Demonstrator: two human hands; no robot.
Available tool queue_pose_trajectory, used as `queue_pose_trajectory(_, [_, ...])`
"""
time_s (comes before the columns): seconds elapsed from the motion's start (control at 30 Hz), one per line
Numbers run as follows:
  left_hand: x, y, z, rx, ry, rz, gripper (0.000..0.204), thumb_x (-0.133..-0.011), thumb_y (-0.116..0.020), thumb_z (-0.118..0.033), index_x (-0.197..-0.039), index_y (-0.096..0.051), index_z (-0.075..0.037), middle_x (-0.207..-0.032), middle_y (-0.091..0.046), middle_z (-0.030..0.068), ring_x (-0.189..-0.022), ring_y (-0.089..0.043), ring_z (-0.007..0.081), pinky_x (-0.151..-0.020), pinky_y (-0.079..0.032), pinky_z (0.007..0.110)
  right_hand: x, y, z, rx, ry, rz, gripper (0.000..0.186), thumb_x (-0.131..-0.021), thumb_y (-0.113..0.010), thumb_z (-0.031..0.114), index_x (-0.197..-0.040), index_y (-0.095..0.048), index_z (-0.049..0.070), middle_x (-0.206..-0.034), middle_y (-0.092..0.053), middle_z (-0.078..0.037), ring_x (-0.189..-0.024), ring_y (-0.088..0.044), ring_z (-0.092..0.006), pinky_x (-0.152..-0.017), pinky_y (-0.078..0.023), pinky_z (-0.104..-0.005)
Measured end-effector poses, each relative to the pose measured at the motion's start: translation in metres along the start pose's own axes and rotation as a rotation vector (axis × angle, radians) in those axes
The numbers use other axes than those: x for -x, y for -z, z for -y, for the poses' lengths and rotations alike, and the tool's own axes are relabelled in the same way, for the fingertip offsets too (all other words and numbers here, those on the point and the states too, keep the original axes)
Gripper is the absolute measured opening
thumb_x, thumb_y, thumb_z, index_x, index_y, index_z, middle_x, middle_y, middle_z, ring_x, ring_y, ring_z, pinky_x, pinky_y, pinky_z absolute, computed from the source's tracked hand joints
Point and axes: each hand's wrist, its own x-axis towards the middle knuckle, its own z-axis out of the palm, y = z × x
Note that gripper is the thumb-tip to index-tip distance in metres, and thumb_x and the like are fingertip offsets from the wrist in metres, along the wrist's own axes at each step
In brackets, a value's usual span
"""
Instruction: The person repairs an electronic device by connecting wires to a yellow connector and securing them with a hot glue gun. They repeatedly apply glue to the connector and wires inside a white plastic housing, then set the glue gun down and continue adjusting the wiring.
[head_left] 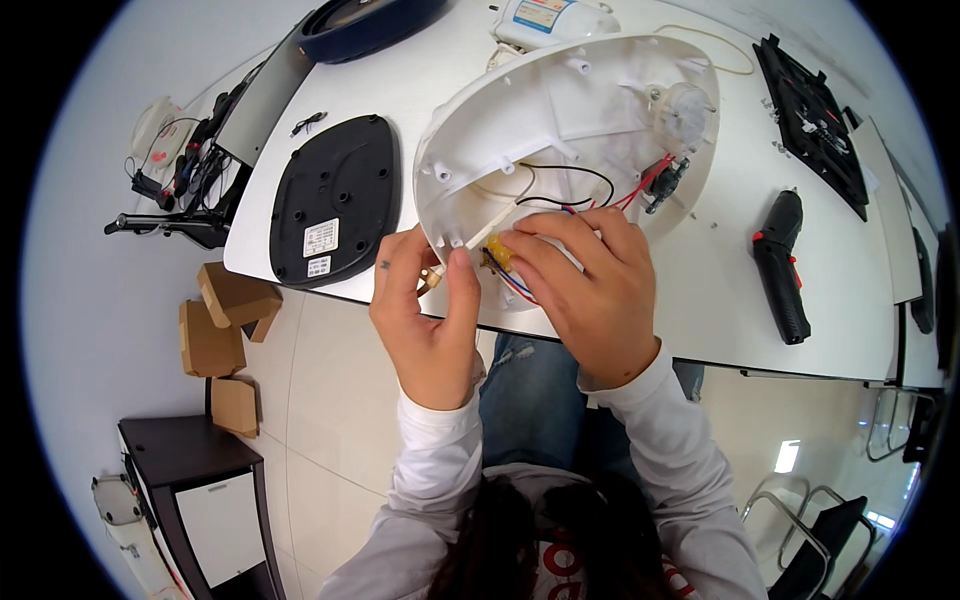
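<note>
A white plastic housing (pixel 560 105), hollow side up, rests at the table's near edge. Black, red and blue wires (pixel 628 190) run inside it. My left hand (pixel 430 310) is closed at its left rim, with a small brass-coloured fitting (pixel 432 278) between thumb and fingers. A white sleeve (pixel 495 224) on the wires leads down towards that thumb. My right hand (pixel 590 280) reaches over the near rim, its fingers pinching a yellow part (pixel 498 250) with thin wires beside it. Its thumb is mostly hidden.
Left of the housing lies a black base plate (pixel 335 200); a short black cable (pixel 309 123) is behind it. A cordless screwdriver (pixel 780 265) and an open black tool case (pixel 815 125) lie right. A white motor-like unit (pixel 555 22) stands behind. Cardboard boxes (pixel 213 338) are on the floor.
</note>
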Motion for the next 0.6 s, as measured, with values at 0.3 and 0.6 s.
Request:
queue_pose_trajectory(0.3, [0.0024, -0.0006, 0.0048, -0.005, 0.0, -0.005, 0.018, -0.087, -0.061, -0.004, -0.103, -0.059, 0.005, -0.085, -0.05, 0.0072, -0.076, -0.046, 0.0158, -0.07, -0.039, 0.027, -0.0007, 0.0056, -0.0042, -0.033, 0.016, 0.118, 0.029, -0.073, -0.068, 0.016, -0.102, -0.065, 0.013, -0.102, -0.061, 0.005, -0.092, -0.055, -0.0174, -0.07, -0.041, -0.032])
queue_pose_trajectory(0.6, [0.0011, 0.0065, 0.0051, 0.019, 0.044, 0.044, 0.022, -0.088, -0.064, -0.007, -0.107, -0.061, 0.004, -0.084, -0.052, 0.0085, -0.078, -0.048, 0.0171, -0.07, -0.04, 0.029, -0.0034, 0.0043, -0.0009, -0.152, 0.04, -0.025, 0.033, -0.072, -0.074, 0.015, -0.105, -0.065, 0.013, -0.102, -0.062, 0.003, -0.084, -0.057, -0.0173, -0.068, -0.041, -0.0311])
